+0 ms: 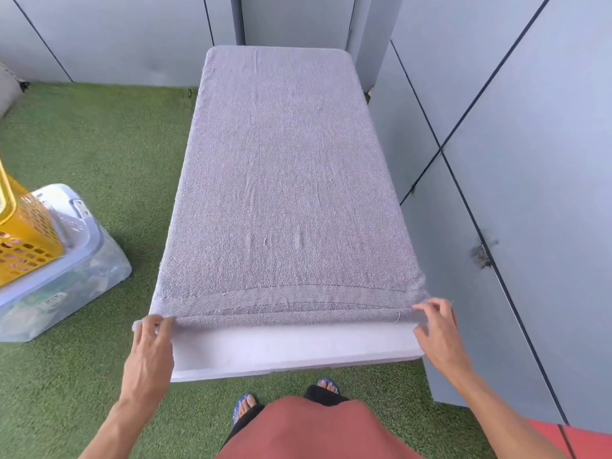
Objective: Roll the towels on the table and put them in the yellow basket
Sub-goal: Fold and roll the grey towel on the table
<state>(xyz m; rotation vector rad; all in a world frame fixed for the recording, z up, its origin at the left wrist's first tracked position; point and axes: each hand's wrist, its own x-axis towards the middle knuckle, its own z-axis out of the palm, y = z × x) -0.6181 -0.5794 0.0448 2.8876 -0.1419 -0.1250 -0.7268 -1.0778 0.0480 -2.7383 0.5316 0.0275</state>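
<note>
Head view: I saw the towel (284,180) spread flat over the table (291,352); left hand (150,346) and right hand (437,329) each pinched its near hem corners. Yellow basket (23,233) stood far left.

A home balcony or terrace corner: artificial grass floor (99,134), grey panelled walls (516,134), clear storage box (82,260).

Grey towel (284,180) flat on table (291,352) — yellow basket (23,226) left
</note>
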